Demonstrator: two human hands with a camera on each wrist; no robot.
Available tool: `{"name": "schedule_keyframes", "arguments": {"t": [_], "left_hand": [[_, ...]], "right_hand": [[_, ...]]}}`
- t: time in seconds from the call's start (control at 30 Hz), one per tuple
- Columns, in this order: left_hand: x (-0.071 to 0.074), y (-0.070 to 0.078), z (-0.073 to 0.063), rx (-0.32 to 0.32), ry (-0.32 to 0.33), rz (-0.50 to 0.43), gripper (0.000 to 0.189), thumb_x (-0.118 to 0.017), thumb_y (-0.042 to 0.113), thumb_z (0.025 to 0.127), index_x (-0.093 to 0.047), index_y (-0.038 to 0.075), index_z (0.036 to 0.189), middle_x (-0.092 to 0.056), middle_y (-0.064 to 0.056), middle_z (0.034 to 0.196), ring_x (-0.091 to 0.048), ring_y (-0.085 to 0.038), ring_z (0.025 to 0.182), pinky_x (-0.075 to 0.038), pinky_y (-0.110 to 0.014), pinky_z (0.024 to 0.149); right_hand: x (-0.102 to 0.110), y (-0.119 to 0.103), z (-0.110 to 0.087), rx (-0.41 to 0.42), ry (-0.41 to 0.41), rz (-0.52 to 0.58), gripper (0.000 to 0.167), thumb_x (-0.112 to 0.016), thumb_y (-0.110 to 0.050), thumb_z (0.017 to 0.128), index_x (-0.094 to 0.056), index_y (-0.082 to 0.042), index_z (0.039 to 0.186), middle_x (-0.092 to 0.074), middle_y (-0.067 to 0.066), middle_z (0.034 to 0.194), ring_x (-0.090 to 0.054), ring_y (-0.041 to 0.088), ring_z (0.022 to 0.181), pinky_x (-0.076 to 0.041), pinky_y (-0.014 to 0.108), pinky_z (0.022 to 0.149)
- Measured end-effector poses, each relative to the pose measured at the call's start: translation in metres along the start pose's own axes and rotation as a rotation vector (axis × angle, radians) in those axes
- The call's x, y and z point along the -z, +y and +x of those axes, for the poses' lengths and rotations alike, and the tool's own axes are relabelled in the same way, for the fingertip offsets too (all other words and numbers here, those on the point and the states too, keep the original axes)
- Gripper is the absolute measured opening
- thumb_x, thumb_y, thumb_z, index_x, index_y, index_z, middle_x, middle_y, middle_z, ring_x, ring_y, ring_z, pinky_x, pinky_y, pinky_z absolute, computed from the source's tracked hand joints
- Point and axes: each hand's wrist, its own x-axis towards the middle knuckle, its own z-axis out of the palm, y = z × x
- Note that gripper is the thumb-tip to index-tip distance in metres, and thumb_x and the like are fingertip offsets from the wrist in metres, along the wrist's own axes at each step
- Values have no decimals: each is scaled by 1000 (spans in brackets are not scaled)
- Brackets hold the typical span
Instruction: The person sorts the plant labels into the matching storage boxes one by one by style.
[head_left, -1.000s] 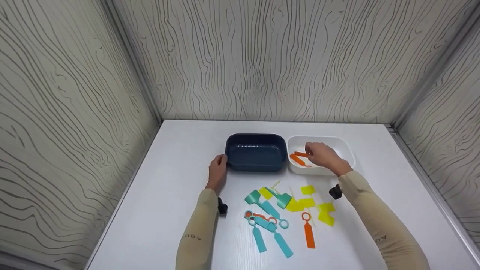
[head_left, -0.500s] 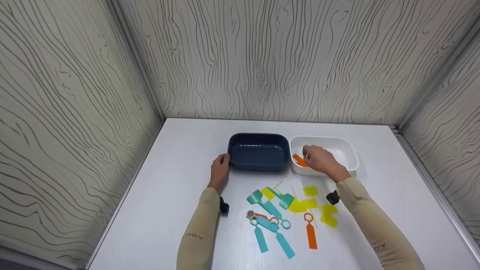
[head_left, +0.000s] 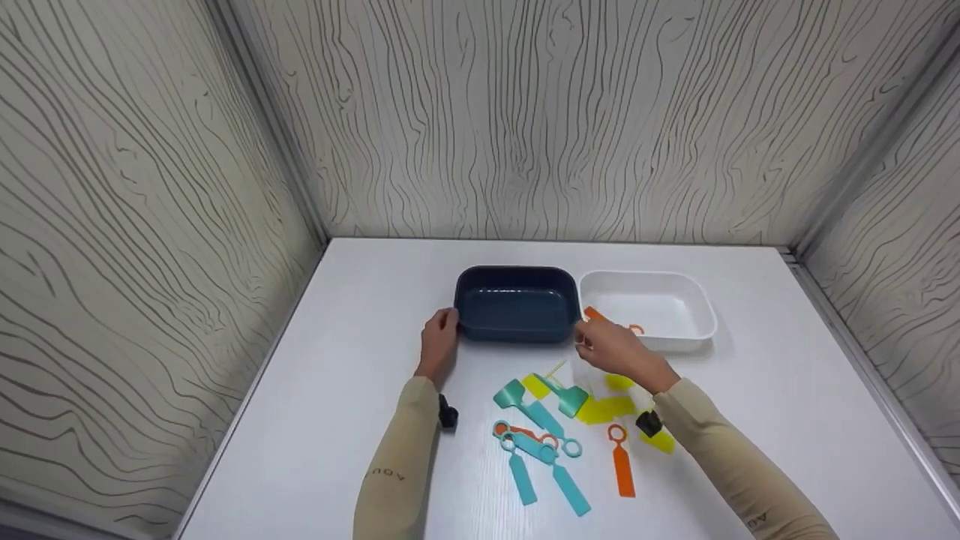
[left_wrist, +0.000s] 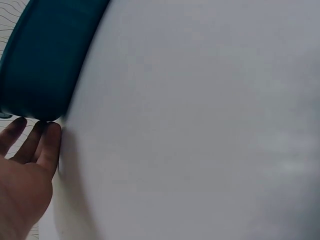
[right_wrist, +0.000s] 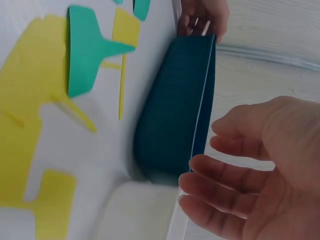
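Observation:
My left hand (head_left: 438, 345) touches the left end of a dark blue rectangular dish (head_left: 517, 304). In the left wrist view its fingertips (left_wrist: 52, 129) press against the dish's end wall. My right hand (head_left: 611, 346) hovers over the front left corner of the white dish (head_left: 694, 342), near the blue one; in the right wrist view its fingers are loosely bent with nothing between them. Orange plant tags (head_left: 594, 313) lie inside the white dish, partly hidden by this hand. Below it are yellow plant labels (head_left: 596, 410) and green T-shaped labels (head_left: 510, 394).
Nearer on the white table (head_left: 300, 420) lie turquoise ring-ended tags (head_left: 571, 490) and a single orange ring-ended tag (head_left: 623, 471). Another orange one (head_left: 517, 431) is partly covered by turquoise tags. Wood-patterned walls (head_left: 510, 120) stand behind and at both sides.
My right hand has moved left and toward me from inside the white dish to its front left corner, leaving the orange tag it held there. The left hand stays against the blue dish.

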Motion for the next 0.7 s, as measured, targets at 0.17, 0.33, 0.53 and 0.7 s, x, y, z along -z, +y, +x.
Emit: {"name": "schedule_keyframes", "arguments": {"t": [0.17,0.33,0.53,0.7], "left_hand": [[-1,0,-1,4,7,17,46,-44,45,101,-62,10,126,-65,-7,124,-58,-23,122,-43,-42,106],[-2,1,-2,11,18,30,47,-43,46,101,-62,11,126,-65,-7,125,-58,-23,122,-44,-41,106],[-3,1,-3,5,6,11,48,-43,46,102,-60,10,129,-64,-7,127,-57,-23,123,-43,-41,107],[-3,0,0,8,0,5,47,-43,43,103,-60,9,129,-64,-7,127,-57,-23,123,-43,-42,107]], "right_hand": [[-9,-17,-6,34,-18,-2,14,-65,-21,92,-65,-9,101,-66,5,91,-58,17,79,-54,34,73],[-14,-33,-10,49,-50,-13,16,-66,-22,92,-64,-9,102,-66,6,91,-57,18,78,-53,33,72],[-18,-47,-16,83,-89,15,18,-65,-25,93,-63,-11,105,-66,5,93,-56,16,78,-52,33,72],[-25,-56,-22,82,-140,55,21,-63,-25,94,-63,-11,109,-65,3,94,-55,14,79,-51,33,72]]}}
